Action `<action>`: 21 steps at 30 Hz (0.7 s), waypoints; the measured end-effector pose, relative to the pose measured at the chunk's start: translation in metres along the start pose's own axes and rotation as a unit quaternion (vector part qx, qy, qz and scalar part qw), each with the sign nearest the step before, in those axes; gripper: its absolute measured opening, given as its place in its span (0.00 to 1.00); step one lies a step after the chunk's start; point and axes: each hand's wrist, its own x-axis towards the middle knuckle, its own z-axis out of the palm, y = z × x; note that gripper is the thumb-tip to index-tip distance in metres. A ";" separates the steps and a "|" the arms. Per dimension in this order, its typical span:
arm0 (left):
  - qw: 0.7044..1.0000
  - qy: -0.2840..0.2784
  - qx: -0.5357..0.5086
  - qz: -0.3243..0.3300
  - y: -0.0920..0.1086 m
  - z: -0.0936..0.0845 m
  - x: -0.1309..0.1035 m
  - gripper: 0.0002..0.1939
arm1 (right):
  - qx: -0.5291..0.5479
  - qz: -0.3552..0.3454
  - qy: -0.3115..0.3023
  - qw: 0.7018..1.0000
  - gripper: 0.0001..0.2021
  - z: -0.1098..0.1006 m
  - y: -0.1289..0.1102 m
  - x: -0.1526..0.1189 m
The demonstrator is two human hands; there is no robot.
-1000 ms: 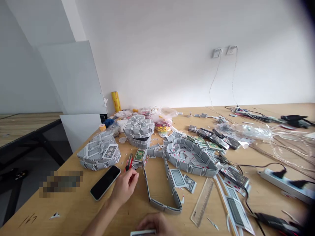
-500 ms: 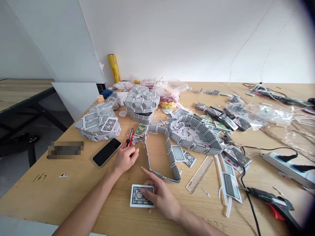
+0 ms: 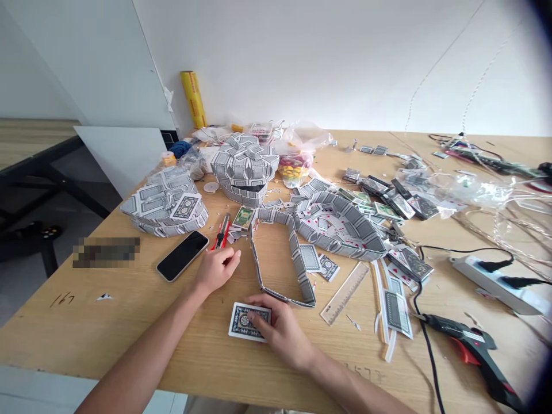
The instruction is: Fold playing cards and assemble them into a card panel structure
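Note:
My right hand [image 3: 282, 330] pinches a blue-backed playing card [image 3: 245, 321] low over the wooden table, thumb on its patterned face. Whether more cards lie under it, I cannot tell. My left hand [image 3: 215, 269] rests on the table with its fingers curled and nothing showing in them. Just beyond its knuckles lies a red utility knife [image 3: 221, 231]. Ahead of my right hand stands an open frame of folded cards [image 3: 297, 261], narrow at the far end. A black-screened phone [image 3: 183, 256] lies left of my left hand.
Card-built boxes [image 3: 166, 204] and a lidded one [image 3: 245, 169] stand behind. An open card tray [image 3: 345, 227] holds loose cards. On the right are a clear ruler [image 3: 344, 293], a glue gun [image 3: 468, 339] with its cord, and a power strip [image 3: 500, 284].
My right hand's index finger, stretched forward before, now bends in by the card. The card has tilted slightly. My left hand stays curled beside the knife; the whole view has shifted a little.

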 end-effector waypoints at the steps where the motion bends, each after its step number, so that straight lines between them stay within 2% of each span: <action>1: 1.000 -0.001 -0.001 -0.001 0.000 0.000 0.000 0.25 | 0.000 -0.003 0.000 1.000 0.19 0.000 -0.002 0.000; 10: 1.000 -0.003 -0.004 -0.008 0.003 -0.001 0.002 0.25 | 0.016 0.008 0.015 1.000 0.24 0.002 -0.003 0.000; 21: 1.000 -0.008 -0.002 -0.008 0.003 0.000 0.001 0.25 | 0.031 0.032 0.004 0.999 0.25 0.002 -0.004 -0.001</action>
